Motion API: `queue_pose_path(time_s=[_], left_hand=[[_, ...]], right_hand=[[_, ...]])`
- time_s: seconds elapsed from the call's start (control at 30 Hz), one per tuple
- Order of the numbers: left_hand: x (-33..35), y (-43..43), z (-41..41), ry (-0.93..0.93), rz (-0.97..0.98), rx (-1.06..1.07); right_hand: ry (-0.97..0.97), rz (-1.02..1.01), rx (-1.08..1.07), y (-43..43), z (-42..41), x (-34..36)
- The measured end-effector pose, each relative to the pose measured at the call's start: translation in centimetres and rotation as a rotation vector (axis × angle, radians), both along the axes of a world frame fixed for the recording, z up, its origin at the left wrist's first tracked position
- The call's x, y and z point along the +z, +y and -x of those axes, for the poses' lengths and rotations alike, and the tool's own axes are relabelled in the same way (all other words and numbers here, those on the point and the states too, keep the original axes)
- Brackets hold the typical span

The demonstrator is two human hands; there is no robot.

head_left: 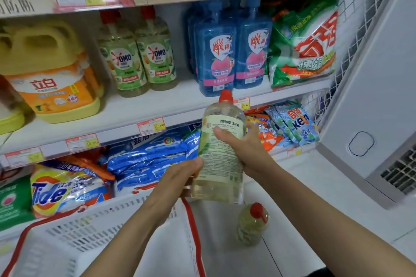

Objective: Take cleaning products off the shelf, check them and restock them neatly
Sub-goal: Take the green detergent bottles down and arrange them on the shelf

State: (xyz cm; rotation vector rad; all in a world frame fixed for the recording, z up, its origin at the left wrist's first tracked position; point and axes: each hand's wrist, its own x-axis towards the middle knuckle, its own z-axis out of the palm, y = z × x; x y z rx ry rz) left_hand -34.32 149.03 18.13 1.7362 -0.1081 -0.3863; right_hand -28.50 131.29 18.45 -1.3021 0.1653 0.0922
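Basket [101, 231] of white plastic with a red rim sits nearest, under the left forearm. Just right of it, 1 floor bottle [253, 224] with a red cap stands on the pale floor.

Above these, both hands hold 1 clear bottle [222, 171] of pale liquid in front of the shelves. It is nearly upright, its printed back label faces the camera, and its red cap [225, 95] points up. The left hand [180, 177] wraps the lower part from the left, fingers curled round it. The right hand [243, 148] grips the middle from the right, thumb pressed across the label, fingers hidden behind.

Beyond, the lower shelf carries blue bags [146, 159] and a Tide bag [60, 189]. On the middle shelf [135, 110] stand a yellow jug [47, 69], 2 green-labelled bottles [121, 60], blue bottles [216, 51] and a green and white bag [304, 45].
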Motion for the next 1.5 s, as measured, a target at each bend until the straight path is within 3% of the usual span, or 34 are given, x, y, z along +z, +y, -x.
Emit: queue_pose_path(time_s=[0.1,0.23,0.4,0.6,0.7,0.8,0.9,0.97,1.03,1.1,1.17,1.23,1.33,1.43,1.5], left_hand=[[-0.4,-0.7,0.3,0.054,0.012,0.013],[-0.7,-0.7,0.6,0.134,0.115,0.101],[-0.4,-1.4,1.1,0.073,-0.005,0.186],[0.0,-0.4,1.1,0.239,0.395,-0.050],[0.1,-0.7,1.4,0.230,0.406,-0.047],[0.1,-1.0,1.1,0.075,0.276,0.122],[-0.7,-1.1,1.2,-0.039,-0.028,0.283],[-1.0,-0.4,1.2,-0.063,-0.149,0.244],[-0.3,0.8,1.1,-0.058,-0.153,0.149],[1.6,2.2,0.5,-0.186,-0.172,0.188],[4.5,3.0,-0.9,-0.341,-0.083,0.246],[7.4,3.0,-2.4,-0.372,-0.046,0.128],[9.7,2.1,-4.2,-0.318,-0.276,-0.081],[9.4,1.9,-5.2,-0.426,-0.594,-0.107],[8.3,1.8,-5.4,-0.471,-0.687,-0.048]], right_hand=[[-0.022,0.114,-0.046,0.5,0.7,0.0],[0.045,0.136,0.084,0.1,0.9,1.1],[0.120,0.053,0.086,0.2,1.5,0.3],[-0.075,-0.194,0.085,0.5,1.2,0.7],[-0.182,-0.099,0.196,0.3,1.2,1.4],[-0.260,0.134,0.317,0.0,1.7,2.9],[-0.295,0.185,0.259,0.6,2.0,2.3],[-0.282,0.179,0.207,0.6,1.7,1.1],[-0.256,0.145,0.214,0.0,1.4,0.2],[-0.255,0.176,0.257,-0.8,1.1,-0.3],[-0.248,0.243,0.310,-1.2,1.1,-0.7],[-0.261,0.294,0.401,-1.4,1.1,-1.2],[-0.308,0.318,0.533,-1.5,1.2,-1.9],[-0.318,0.382,0.601,-1.8,0.8,-2.2],[-0.326,0.425,0.639,-2.2,0.3,-2.6]])
